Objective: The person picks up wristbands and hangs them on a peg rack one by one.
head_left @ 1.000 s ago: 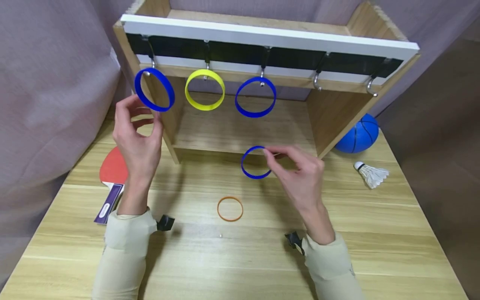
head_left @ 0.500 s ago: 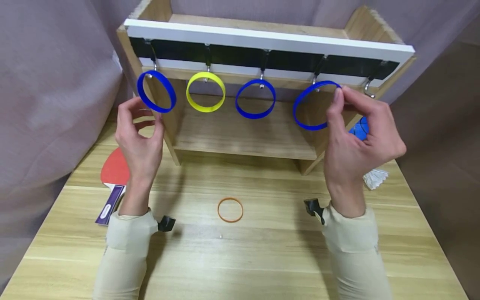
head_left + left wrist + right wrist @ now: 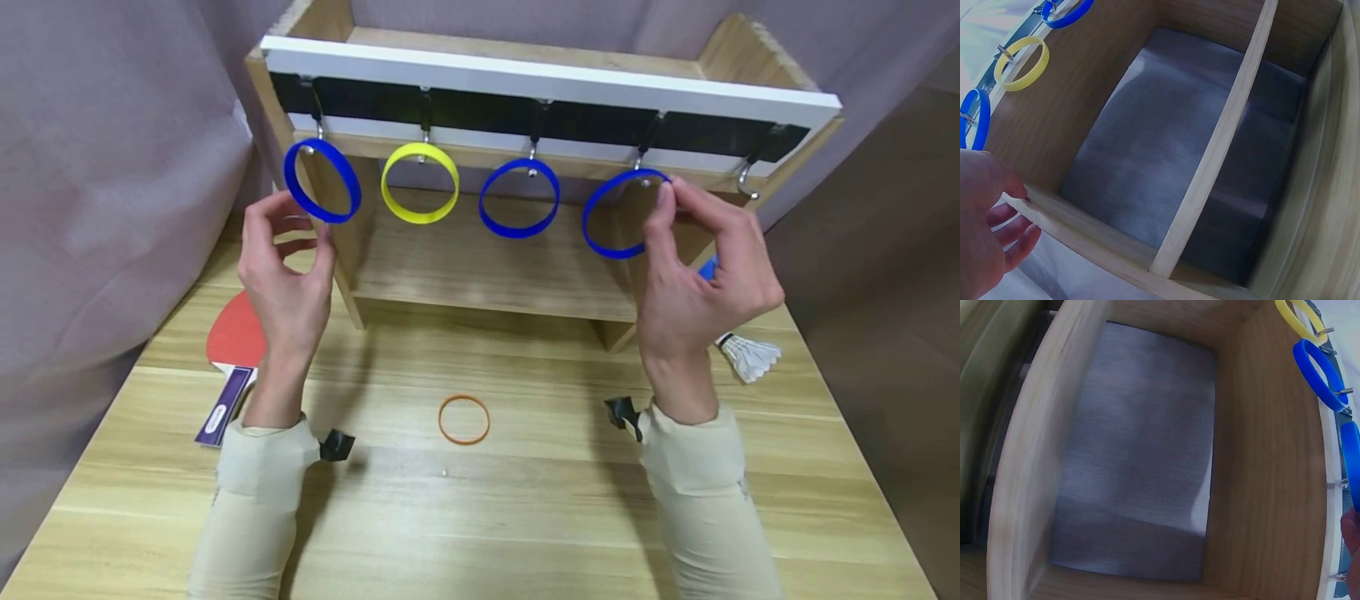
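My right hand (image 3: 697, 283) pinches a blue silicone wristband (image 3: 587, 221) by its right side, at the fourth hook (image 3: 640, 160) of the rack. That hook's tip shows inside the loop; whether the band rests on it I cannot tell. My left hand (image 3: 288, 287) grips the side panel (image 3: 1066, 237) of the wooden shelf (image 3: 487, 267), thumb inside and fingers outside. From the first three hooks hang a blue wristband (image 3: 351, 185), a yellow wristband (image 3: 420, 218) and another blue wristband (image 3: 519, 232). In the right wrist view only some fingers (image 3: 1352, 534) show at the edge.
An orange wristband (image 3: 465, 442) lies on the table (image 3: 510, 533) before the shelf. The fifth hook (image 3: 745, 179) is bare. Left stands a red table tennis bat (image 3: 234, 333); right are a shuttlecock (image 3: 750, 358) and a mostly hidden blue ball (image 3: 708, 268).
My right hand has lifted the blue wristband from low in front of the shelf, up and rightward to the fourth hook, then shifted slightly left. The left hand keeps its grip.
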Tool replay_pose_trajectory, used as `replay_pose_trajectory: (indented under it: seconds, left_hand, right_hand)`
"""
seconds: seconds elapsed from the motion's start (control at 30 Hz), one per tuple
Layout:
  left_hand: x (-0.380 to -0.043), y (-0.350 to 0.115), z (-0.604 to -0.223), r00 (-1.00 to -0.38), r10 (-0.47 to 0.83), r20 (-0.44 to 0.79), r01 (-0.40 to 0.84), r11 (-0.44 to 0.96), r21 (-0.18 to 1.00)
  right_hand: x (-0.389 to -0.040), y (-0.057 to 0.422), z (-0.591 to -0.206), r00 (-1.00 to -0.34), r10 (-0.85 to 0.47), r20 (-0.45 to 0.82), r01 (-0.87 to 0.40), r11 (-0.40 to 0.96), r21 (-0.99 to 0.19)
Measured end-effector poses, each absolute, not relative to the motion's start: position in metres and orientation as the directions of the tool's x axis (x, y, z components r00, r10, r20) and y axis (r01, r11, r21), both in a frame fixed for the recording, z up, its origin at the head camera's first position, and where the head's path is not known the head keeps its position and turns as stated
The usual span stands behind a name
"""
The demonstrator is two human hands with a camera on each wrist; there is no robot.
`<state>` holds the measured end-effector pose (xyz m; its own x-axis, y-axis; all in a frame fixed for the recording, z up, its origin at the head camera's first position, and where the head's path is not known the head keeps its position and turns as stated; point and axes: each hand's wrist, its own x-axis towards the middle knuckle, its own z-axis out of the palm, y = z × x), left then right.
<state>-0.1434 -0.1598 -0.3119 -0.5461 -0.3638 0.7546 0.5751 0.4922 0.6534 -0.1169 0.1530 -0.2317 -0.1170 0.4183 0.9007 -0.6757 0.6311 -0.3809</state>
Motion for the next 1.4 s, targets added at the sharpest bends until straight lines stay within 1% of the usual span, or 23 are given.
replay_pose_trajectory:
  seconds: [0.53,0.63,0.77,0.83,0.87,0.9,0.93,1.0,1.03,1.07,1.1,1.13,1.17,1.2,1.27,1.33,1.4]
  left_hand:
    - [-0.144,-0.159,-0.315,-0.547,-0.344,0.764,0.578,0.505,0.641]
    - [-0.144,-0.159,-0.315,-0.548,-0.354,0.758,0.574,0.499,0.648]
    - [-0.144,-0.159,-0.314,-0.544,-0.354,0.761,0.575,0.504,0.645]
    - [-0.144,-0.159,-0.314,-0.543,-0.356,0.760,0.574,0.503,0.646]
    - [-0.144,-0.159,-0.313,-0.543,-0.357,0.760,0.573,0.503,0.647]
    - [-0.144,-0.159,-0.313,-0.544,-0.358,0.759,0.573,0.502,0.648]
    - [-0.144,-0.159,-0.313,-0.543,-0.359,0.759,0.572,0.503,0.648]
    - [-0.144,-0.160,-0.312,-0.541,-0.362,0.759,0.572,0.503,0.647]
    - [-0.144,-0.160,-0.312,-0.540,-0.363,0.760,0.572,0.504,0.647]
    - [-0.144,-0.160,-0.312,-0.539,-0.363,0.760,0.572,0.504,0.647]
    - [-0.144,-0.160,-0.312,-0.539,-0.365,0.759,0.573,0.502,0.648]
    - [-0.144,-0.160,-0.312,-0.539,-0.367,0.758,0.572,0.502,0.649]
    - [-0.144,-0.160,-0.312,-0.540,-0.366,0.758,0.572,0.501,0.650]
    - [-0.144,-0.160,-0.312,-0.543,-0.365,0.756,0.572,0.499,0.651]
    - [-0.144,-0.160,-0.313,-0.544,-0.361,0.757,0.574,0.497,0.650]
    - [-0.144,-0.159,-0.313,-0.542,-0.359,0.760,0.577,0.498,0.647]
    - [-0.145,-0.159,-0.313,-0.537,-0.361,0.763,0.582,0.497,0.644]
  right_hand:
    - [-0.117,0.156,-0.240,-0.126,0.400,0.908,-0.680,0.631,-0.373]
    - [-0.111,0.155,-0.238,-0.110,0.417,0.902,-0.700,0.612,-0.368]
    - [-0.098,0.150,-0.233,-0.065,0.454,0.888,-0.738,0.577,-0.349]
    - [-0.091,0.147,-0.233,-0.058,0.444,0.894,-0.761,0.560,-0.328]
    - [-0.088,0.147,-0.236,-0.078,0.419,0.905,-0.772,0.549,-0.321]
    - [-0.084,0.147,-0.239,-0.122,0.369,0.922,-0.780,0.539,-0.319]
    - [-0.081,0.148,-0.244,-0.185,0.297,0.937,-0.781,0.535,-0.323]
    - [-0.075,0.151,-0.255,-0.366,0.069,0.928,-0.759,0.555,-0.340]
    - [-0.073,0.152,-0.261,-0.462,-0.064,0.884,-0.742,0.574,-0.347]
    - [-0.072,0.152,-0.269,-0.555,-0.193,0.809,-0.718,0.602,-0.349]
    - [-0.071,0.152,-0.277,-0.622,-0.305,0.721,-0.699,0.631,-0.336]
    - [-0.070,0.151,-0.287,-0.671,-0.394,0.627,-0.685,0.654,-0.322]
    - [-0.071,0.149,-0.296,-0.708,-0.460,0.536,-0.674,0.668,-0.317]
    - [-0.071,0.146,-0.306,-0.735,-0.498,0.459,-0.661,0.678,-0.322]
    - [-0.071,0.139,-0.326,-0.771,-0.539,0.340,-0.636,0.689,-0.347]
    - [-0.070,0.132,-0.344,-0.787,-0.562,0.253,-0.616,0.696,-0.369]
    - [-0.070,0.125,-0.359,-0.791,-0.576,0.205,-0.608,0.702,-0.371]
